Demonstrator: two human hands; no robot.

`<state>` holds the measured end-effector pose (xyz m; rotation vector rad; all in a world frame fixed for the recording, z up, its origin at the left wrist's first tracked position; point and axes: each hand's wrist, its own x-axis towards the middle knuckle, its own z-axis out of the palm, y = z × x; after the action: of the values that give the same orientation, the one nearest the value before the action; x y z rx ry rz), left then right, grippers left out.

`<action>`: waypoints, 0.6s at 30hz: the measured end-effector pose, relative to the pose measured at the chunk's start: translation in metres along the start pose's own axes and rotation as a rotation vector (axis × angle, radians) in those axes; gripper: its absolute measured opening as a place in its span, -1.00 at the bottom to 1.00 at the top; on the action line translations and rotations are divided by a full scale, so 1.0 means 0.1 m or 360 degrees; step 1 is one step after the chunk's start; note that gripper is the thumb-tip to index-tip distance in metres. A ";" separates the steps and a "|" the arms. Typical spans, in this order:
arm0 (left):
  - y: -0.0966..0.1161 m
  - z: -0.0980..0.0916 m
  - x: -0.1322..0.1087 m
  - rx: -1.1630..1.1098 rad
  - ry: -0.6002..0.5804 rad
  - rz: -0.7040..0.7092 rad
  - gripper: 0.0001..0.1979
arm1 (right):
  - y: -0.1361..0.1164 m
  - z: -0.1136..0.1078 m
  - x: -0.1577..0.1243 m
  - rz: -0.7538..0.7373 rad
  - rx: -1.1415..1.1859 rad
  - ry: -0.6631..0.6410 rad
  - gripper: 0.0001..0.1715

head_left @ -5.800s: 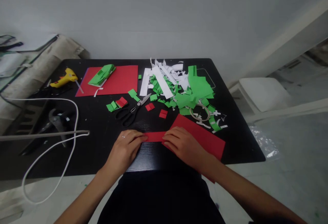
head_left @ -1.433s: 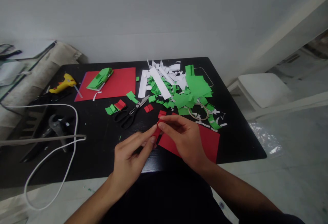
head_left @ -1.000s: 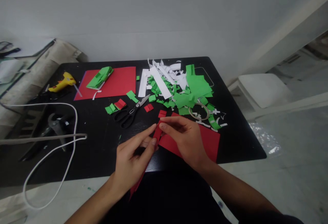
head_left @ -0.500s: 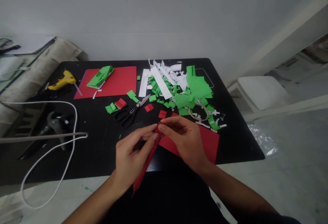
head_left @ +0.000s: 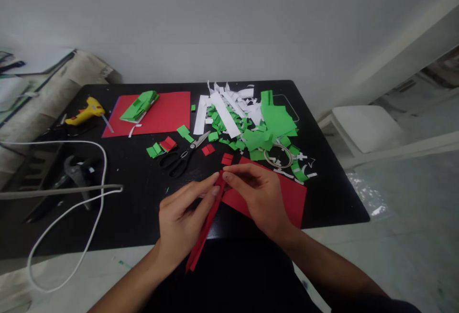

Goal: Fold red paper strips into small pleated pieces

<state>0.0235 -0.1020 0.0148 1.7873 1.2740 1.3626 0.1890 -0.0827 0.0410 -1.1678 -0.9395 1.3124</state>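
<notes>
A long folded strip of red paper (head_left: 205, 236) slants from the table edge down toward my lap. My left hand (head_left: 184, 215) pinches it near its upper end between thumb and fingers. At the very tip, the thumb and fingers of my right hand (head_left: 256, 191) are closed on the same strip. Under my right hand lies a flat red sheet (head_left: 292, 200). Just beyond the fingertips sits a small folded red paper piece (head_left: 227, 159), with another red piece (head_left: 208, 149) to its left. Black-handled scissors (head_left: 182, 155) rest half open farther left.
White strips (head_left: 225, 114) and green scraps (head_left: 276, 119) pile up at the back, near a tape ring (head_left: 278, 156). A yellow glue gun (head_left: 86, 111), red sheet (head_left: 165, 112) with folded green paper (head_left: 139, 106), pliers (head_left: 77, 174) and a looping white cable (head_left: 103, 169) occupy the left.
The lower end of the red strip has swung slightly and shows a wider face. My left hand has shifted a little left; both hands keep their pinch.
</notes>
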 end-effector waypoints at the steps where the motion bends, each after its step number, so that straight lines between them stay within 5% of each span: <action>1: 0.01 0.00 0.01 0.0007 -0.0004 0.0014 -0.60 | 0.00 0.00 0.00 -0.0003 0.0000 0.0003 -0.92; 18: 0.00 0.03 0.05 -0.0098 -0.0073 -0.0031 -0.69 | 0.05 -0.03 0.02 -0.0024 -0.0073 0.0034 -0.91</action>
<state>0.0266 -0.0970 0.0158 1.7501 1.2094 1.3288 0.1907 -0.0812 0.0353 -1.2050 -0.9657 1.2700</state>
